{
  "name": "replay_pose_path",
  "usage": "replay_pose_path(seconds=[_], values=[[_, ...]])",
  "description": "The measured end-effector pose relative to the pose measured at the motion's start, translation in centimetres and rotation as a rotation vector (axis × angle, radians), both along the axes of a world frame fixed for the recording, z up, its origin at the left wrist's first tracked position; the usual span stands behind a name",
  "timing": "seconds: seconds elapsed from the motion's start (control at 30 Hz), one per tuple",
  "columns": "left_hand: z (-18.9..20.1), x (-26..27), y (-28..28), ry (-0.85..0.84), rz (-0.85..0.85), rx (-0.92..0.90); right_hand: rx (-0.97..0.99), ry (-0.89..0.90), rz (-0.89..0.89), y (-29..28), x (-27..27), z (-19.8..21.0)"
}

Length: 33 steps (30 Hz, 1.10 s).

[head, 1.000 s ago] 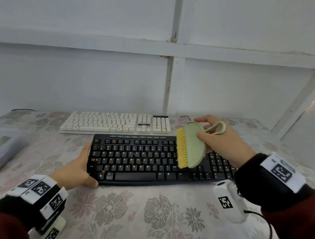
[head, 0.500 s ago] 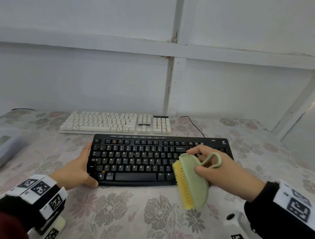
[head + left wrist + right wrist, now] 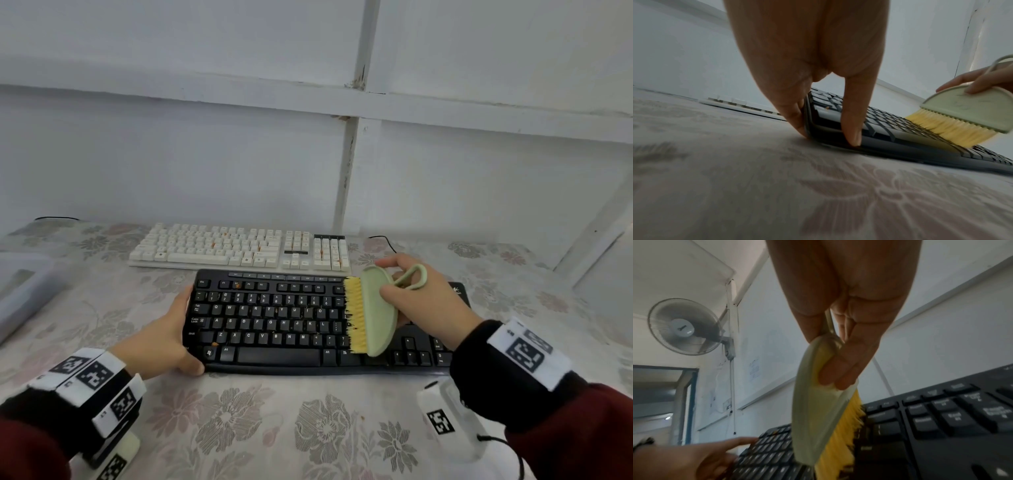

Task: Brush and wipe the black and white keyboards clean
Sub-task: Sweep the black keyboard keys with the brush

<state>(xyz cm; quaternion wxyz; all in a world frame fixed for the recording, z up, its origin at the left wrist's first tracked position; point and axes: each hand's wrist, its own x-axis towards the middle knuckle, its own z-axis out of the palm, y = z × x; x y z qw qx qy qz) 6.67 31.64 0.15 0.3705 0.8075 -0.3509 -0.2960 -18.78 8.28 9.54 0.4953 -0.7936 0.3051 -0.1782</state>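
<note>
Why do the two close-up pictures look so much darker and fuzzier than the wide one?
Head view: even, soft daylight, sharp on the black keyboard. Left wrist view: the left hand sits near the lens, dim, and the floral tablecloth is blurred. Right wrist view: the right hand looks dark against the bright wall; the brush is soft, straight lines bow.

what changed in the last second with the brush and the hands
The right hand, gripping the green brush, swept it toward the front edge of the black keyboard and partly off it, then carried it back up so the bristles sit on the keys again. The left hand stayed holding the keyboard's left end. The white keyboard did not move.
</note>
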Motion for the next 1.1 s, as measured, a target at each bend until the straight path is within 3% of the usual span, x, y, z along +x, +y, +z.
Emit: replay_pose_path(seconds=[0.37,0.53,0.67,1.1], values=[[0.2,-0.2,0.0,-0.018,-0.009,-0.019,0.047,0.091,0.151,1.9,-3.1,-0.7],[0.3,-0.3,0.1,-0.028,-0.009,-0.012,0.015,-0.088,-0.017,-0.3,-2.0,0.6],[0.4,-0.5,0.0,-0.022,0.001,0.006,0.02,-0.117,-0.079,-1.5,-0.6,0.4],[0.1,-0.1,0.0,0.017,0.028,0.021,0.12,0.125,0.208,2.1,-4.1,-1.5]])
